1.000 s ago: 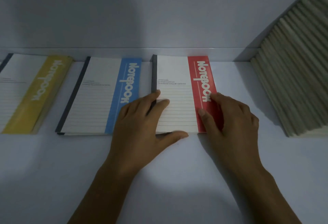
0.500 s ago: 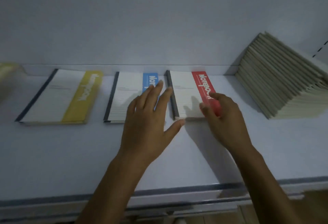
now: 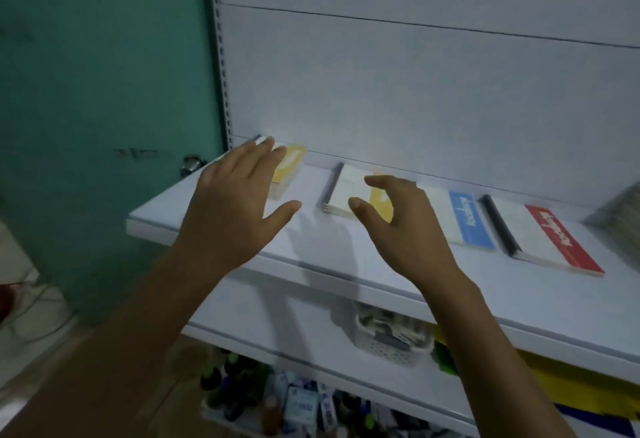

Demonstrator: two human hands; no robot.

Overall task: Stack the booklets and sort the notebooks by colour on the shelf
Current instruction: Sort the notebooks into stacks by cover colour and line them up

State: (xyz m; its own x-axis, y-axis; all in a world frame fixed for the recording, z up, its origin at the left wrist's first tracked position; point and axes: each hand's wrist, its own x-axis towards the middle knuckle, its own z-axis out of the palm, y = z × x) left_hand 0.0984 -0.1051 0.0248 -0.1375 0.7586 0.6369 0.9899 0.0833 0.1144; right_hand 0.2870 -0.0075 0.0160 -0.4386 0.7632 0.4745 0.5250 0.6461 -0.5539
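White metal shelving is standing beside a teal door (image 3: 104, 91), and on its upper shelf (image 3: 519, 285) the sorting is looking nearly done to me. Notebooks are lying flat in a row along the back: a far yellow notebook (image 3: 291, 167) at the left end, a second yellow notebook (image 3: 346, 195) near it, then a blue notebook (image 3: 469, 222) and a red notebook (image 3: 547, 240), each apart from its neighbour. At the right edge the booklets (image 3: 623, 209) are showing as a blurred pile, seemingly stacked. I'd guess joining the two yellows is what remains.

The left hand (image 3: 235, 209) is hovering with straight, spread fingers before the far yellow one, and the right hand (image 3: 405, 229) is hanging loosely curled before the second. Both are holding nothing, and I cannot tell whether either is touching a cover.

Below, a white basket (image 3: 388, 351) is holding small packets, too blurred to name.
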